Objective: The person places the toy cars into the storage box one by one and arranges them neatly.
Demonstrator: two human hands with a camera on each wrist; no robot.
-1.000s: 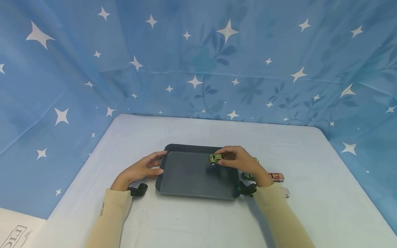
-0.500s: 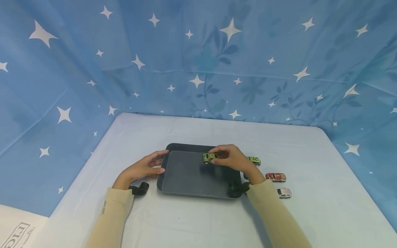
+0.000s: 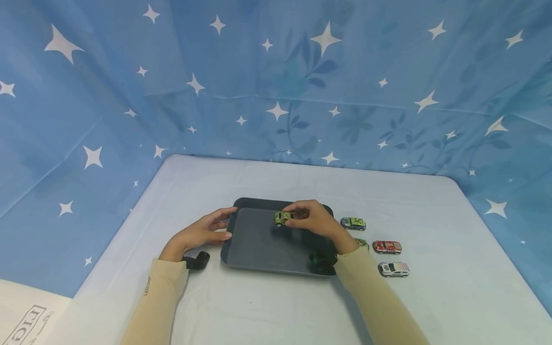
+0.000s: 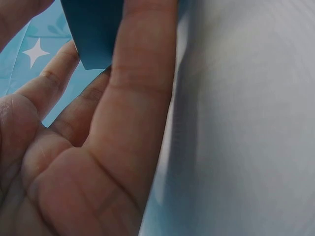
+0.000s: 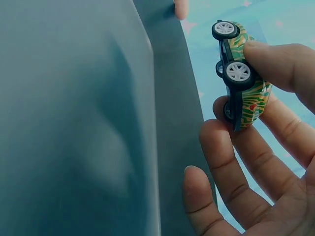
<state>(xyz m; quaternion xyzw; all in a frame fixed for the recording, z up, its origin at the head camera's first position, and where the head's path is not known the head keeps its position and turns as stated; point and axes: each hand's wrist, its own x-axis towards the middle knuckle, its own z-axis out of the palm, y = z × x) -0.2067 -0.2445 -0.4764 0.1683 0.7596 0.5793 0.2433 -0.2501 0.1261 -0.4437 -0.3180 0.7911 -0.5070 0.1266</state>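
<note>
Right hand [image 3: 316, 220]: got a green-and-orange striped toy car [image 3: 279, 218] pinched, thumb against fingers
Toy car: up over the dark grey rectangular tray [image 3: 258, 249]
Left hand [image 3: 199, 232]: pretty loose, fingers spread, touching tray's left rim
Off to the right: glossy red car [image 3: 387, 247], white car [image 3: 394, 269]

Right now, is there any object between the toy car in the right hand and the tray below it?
Nothing visible. The right hand holds the green toy car above the tray, with only bare tray beneath. The other cars rest on the table, to the tray's right.
</note>
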